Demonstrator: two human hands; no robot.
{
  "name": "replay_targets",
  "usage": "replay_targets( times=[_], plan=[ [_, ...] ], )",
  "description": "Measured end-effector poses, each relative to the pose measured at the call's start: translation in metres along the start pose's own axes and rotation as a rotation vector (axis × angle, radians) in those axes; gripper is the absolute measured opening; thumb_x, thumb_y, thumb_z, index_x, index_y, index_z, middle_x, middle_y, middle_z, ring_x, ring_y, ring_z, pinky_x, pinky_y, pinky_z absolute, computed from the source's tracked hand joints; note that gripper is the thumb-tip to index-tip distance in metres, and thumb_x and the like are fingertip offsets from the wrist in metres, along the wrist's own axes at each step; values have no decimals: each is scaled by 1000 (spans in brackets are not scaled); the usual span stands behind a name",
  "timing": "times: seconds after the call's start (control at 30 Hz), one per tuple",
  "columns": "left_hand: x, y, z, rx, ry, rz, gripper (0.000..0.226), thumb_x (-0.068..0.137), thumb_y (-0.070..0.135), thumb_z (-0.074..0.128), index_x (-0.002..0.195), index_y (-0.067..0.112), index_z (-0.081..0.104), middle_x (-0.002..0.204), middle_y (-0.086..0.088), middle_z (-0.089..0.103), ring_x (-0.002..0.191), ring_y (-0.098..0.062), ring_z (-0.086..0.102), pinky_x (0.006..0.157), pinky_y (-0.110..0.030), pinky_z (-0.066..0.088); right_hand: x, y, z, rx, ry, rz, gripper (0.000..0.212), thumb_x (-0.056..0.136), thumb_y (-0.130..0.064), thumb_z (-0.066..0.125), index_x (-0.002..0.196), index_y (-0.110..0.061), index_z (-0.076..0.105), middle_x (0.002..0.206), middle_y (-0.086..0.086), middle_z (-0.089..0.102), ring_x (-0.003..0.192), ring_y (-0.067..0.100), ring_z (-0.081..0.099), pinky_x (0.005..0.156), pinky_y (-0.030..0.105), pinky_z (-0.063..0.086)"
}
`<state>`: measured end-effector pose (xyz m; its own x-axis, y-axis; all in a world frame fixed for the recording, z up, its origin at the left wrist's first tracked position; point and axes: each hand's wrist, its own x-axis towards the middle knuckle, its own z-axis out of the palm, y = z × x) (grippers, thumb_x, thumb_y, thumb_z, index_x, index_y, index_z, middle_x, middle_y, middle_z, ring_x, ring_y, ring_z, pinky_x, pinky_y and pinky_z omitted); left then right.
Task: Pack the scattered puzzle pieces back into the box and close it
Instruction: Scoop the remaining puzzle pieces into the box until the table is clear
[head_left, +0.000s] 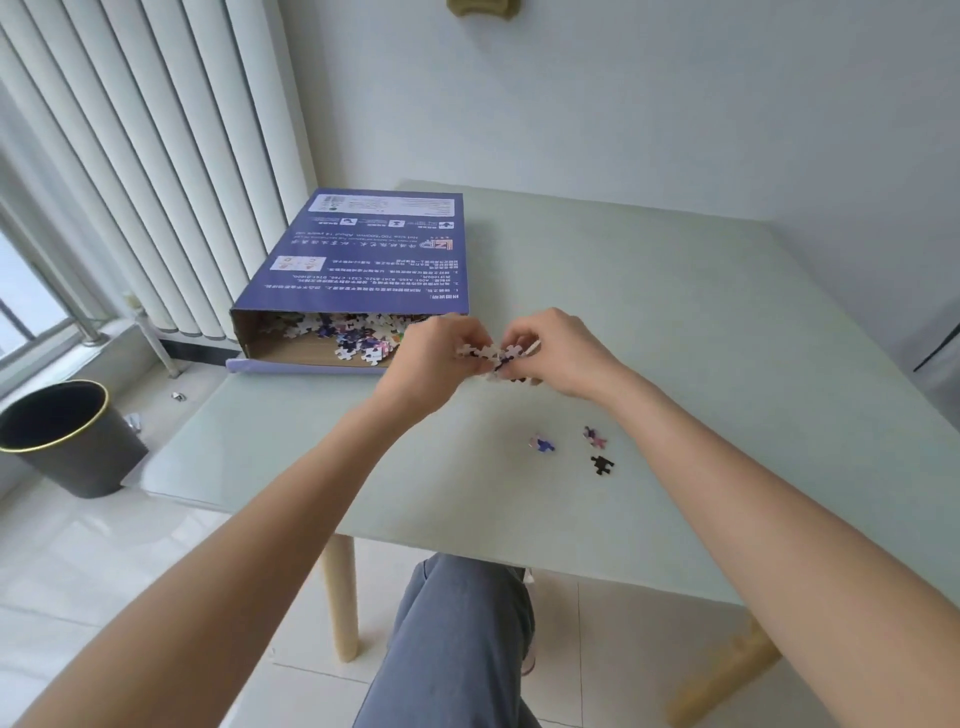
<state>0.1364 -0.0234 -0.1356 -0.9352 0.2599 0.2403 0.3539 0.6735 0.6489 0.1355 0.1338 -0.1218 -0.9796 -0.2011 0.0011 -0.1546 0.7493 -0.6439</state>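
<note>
Knee (457, 623) low in view; L hand (436, 358) & R hand (556, 353) both pinch a clump of pieces (496, 353) near box (363, 260) mouth — loose grip could shed some.

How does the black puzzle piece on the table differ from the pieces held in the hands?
The black puzzle piece is dark all over; the held pieces show mostly white. The black one lies alone on the table; the held ones are bunched, pinched between the left hand and right hand. All are outside the box.
</note>
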Motion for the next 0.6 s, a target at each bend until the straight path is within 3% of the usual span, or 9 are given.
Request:
replay_targets(
  times=[0.07, 0.13, 0.2, 0.27, 0.37, 0.5, 0.6],
  plan=[
    [4, -15, -18, -4, 103, -39, 10, 79, 16, 71, 87, 11, 68, 77, 1, 61, 71, -15, 51, 57, -21, 29, 16, -20, 12, -2, 74, -77, 11, 74, -7, 72, 81, -10, 66, 72, 3, 60, 56, 15, 51, 59, 28, 47],
    [9, -34, -29, -32, 187, -139, 4, 80, 15, 70, 81, 13, 68, 64, 2, 57, 56, -8, 48, 49, -13, 32, 38, -34, 29, 3, 105, -126, 9, 74, -4, 69, 83, -7, 68, 72, 6, 63, 64, 18, 54, 64, 28, 46],
    [12, -51, -30, -22, 188, -226, 7, 82, 12, 66, 81, 6, 68, 61, -3, 58, 50, -4, 46, 48, -10, 33, 54, -40, 47, -51, 89, -142, 16, 76, -5, 69, 92, -4, 70, 86, 11, 68, 81, 23, 58, 75, 30, 48],
    [13, -67, -27, 40, 126, -264, 13, 86, 10, 60, 88, 1, 69, 75, -13, 67, 64, -14, 53, 60, -18, 36, 61, -44, 59, -109, 66, -139, 24, 79, -6, 69, 102, -1, 68, 101, 16, 69, 99, 29, 59, 88, 37, 47],
    [14, -75, -24, 98, 96, -248, 23, 92, 8, 50, 106, 6, 69, 99, -13, 70, 86, -25, 57, 69, -23, 33, 56, -45, 61, -118, 77, -175, 29, 83, 1, 59, 111, -2, 66, 108, 17, 68, 107, 31, 60, 94, 39, 45],
    [13, -67, -16, 134, 113, -218, 32, 95, 5, 43, 121, 8, 61, 124, -11, 61, 114, -27, 54, 93, -27, 36, 39, -32, 43, -29, 144, -147, 33, 85, 3, 52, 114, -7, 66, 109, 10, 69, 103, 22, 64, 97, 26, 44],
    [6, -52, -8, 152, 187, -121, 31, 92, 3, 43, 114, 9, 63, 120, -11, 59, 112, -28, 52, 92, -29, 37, 19, -11, 24, -22, 169, -92, 32, 86, 0, 52, 112, -10, 67, 108, 5, 70, 99, 17, 65, 89, 16, 42]
  ],
)
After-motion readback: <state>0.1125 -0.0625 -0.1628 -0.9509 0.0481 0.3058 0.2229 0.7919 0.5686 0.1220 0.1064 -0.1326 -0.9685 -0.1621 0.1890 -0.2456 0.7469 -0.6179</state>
